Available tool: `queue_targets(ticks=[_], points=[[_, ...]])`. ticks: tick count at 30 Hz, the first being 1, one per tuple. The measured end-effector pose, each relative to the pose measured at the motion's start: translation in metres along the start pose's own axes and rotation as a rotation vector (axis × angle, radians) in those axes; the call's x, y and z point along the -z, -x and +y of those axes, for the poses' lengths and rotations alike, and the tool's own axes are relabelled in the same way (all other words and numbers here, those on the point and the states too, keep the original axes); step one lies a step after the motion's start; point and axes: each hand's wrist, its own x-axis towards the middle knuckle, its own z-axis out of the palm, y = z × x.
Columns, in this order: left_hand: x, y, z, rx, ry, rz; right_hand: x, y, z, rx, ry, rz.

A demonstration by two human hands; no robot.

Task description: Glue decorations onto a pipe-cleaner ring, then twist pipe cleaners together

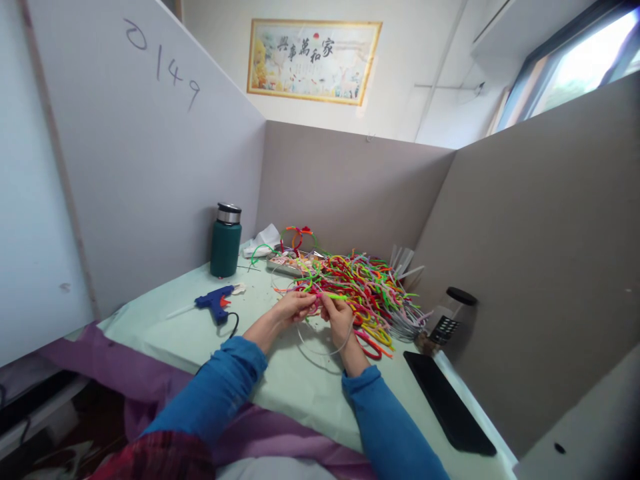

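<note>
In the middle of the table, my left hand (296,305) and my right hand (339,316) almost meet, fingertips pinched together. Between them is a fuzzy pipe cleaner (335,296), pink near the fingertips and bright green towards the right. A thin pale wire hoop (315,352) hangs around and below my hands; its upper part is hard to trace among the colours behind. Just beyond my hands spreads a big tangled pile of pipe cleaners (367,283) in red, yellow, green, pink and orange.
A blue glue gun (215,303) with a black cord lies on the left, near a green bottle (226,243). Behind stand a metal tray (286,268) and white tissue (265,240). On the right are a black phone-like slab (447,402) and a black-lidded jar (449,319). Grey partitions (350,180) enclose the table.
</note>
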Motion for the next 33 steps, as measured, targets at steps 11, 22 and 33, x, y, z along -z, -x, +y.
queue_targets(ticks=[11,22,33], points=[[0.002,-0.002,0.0,-0.082,0.007,0.093,0.002,0.0,0.012,0.051,0.192,-0.211],[0.0,-0.001,0.005,-0.075,0.099,0.028,0.005,-0.002,0.007,0.054,0.141,-0.182],[-0.002,-0.006,-0.003,-0.07,-0.212,0.165,0.006,-0.006,0.003,0.048,0.019,-0.007]])
